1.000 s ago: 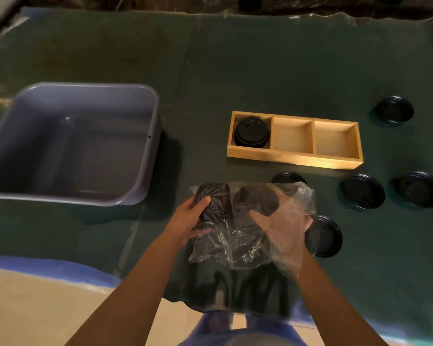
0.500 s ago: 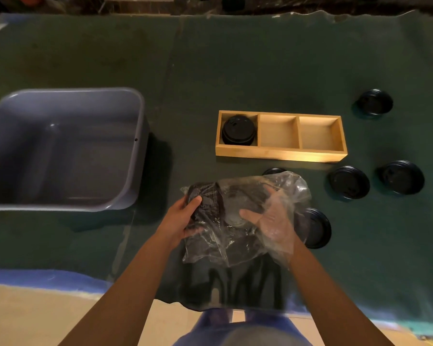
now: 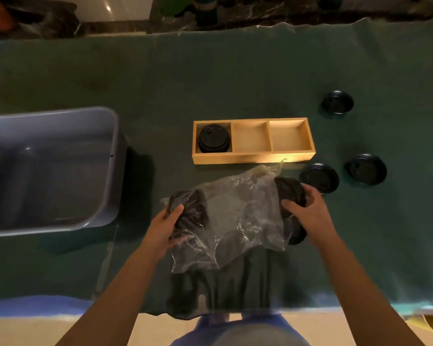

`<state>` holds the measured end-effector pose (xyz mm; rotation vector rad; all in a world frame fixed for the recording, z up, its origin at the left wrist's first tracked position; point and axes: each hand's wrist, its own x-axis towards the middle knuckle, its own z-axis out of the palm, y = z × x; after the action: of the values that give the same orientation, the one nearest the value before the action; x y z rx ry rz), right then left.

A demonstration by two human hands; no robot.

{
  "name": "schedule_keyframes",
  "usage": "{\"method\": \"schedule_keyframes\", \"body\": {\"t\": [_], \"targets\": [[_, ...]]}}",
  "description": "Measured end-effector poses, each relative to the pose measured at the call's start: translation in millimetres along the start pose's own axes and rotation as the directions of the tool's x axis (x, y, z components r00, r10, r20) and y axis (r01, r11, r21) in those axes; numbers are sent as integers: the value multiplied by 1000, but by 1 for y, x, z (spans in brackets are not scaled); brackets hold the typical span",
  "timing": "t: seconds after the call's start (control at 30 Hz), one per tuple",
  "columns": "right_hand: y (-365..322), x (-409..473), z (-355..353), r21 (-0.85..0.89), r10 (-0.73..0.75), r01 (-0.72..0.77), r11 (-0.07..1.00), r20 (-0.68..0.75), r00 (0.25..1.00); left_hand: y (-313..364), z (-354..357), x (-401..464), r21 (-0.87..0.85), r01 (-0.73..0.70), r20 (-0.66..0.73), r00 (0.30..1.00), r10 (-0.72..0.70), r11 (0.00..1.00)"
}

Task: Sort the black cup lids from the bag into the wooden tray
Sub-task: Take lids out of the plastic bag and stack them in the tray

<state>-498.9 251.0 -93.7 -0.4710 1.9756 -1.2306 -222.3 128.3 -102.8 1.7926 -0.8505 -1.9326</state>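
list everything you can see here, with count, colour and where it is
wooden tray: 1, light wood, three compartments, centre of the cloth
lids in tray: a stack, black, left compartment; count unclear
plastic bag: 1, clear, near edge of the cloth, between the hands
lids in bag: a stack, black, at the bag's left end; count unclear
lids in right hand: black, at the bag's right end; count unclear
loose lids: 3 fully seen, black, on the cloth right of the tray; another partly hidden under the right hand
bin: 1, grey-blue, left
cloth: 1, dark green, covers the table
left hand: grips the bag's left end
right hand: grips lids
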Motion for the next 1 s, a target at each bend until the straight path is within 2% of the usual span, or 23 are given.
{"method": "schedule_keyframes", "body": {"t": [0.1,0.17,0.27,0.33,0.4,0.57,0.63,0.73,0.87,0.93,1.0], "targets": [[-13,7,-29,116,-62,77,990,-123,990,-1,1,2,-21,13,-15,1000,-13,1000],[-26,12,-39,167,-99,123,978,-146,984,-1,2,3,-33,26,-17,1000,-27,999],[-48,32,-35,329,-88,107,938,-73,994,-1,3,5,-36,39,-22,999,-40,999],[-64,55,-25,432,-41,28,902,20,999,-1,3,7,-30,40,-33,999,-41,999],[-79,79,-11,443,9,-65,894,127,992,-1,3,7,-27,40,-34,999,-41,999],[-101,124,34,303,108,-200,932,293,950,-6,6,7,-5,-40,-62,997,39,999],[-104,138,50,282,137,-222,933,292,947,-9,6,8,37,-68,-75,995,70,997],[-104,158,69,253,181,-252,934,272,945,-9,6,10,-22,-24,-94,995,22,999],[-101,173,83,139,138,-167,976,200,970,-8,6,15,-60,-6,-104,995,-1,998],[-98,177,86,-39,96,-91,995,142,985,-8,7,14,-52,-11,-101,995,6,999],[-97,176,87,-354,3,26,935,82,997,-9,8,12,-59,-16,-98,995,11,998]]}}
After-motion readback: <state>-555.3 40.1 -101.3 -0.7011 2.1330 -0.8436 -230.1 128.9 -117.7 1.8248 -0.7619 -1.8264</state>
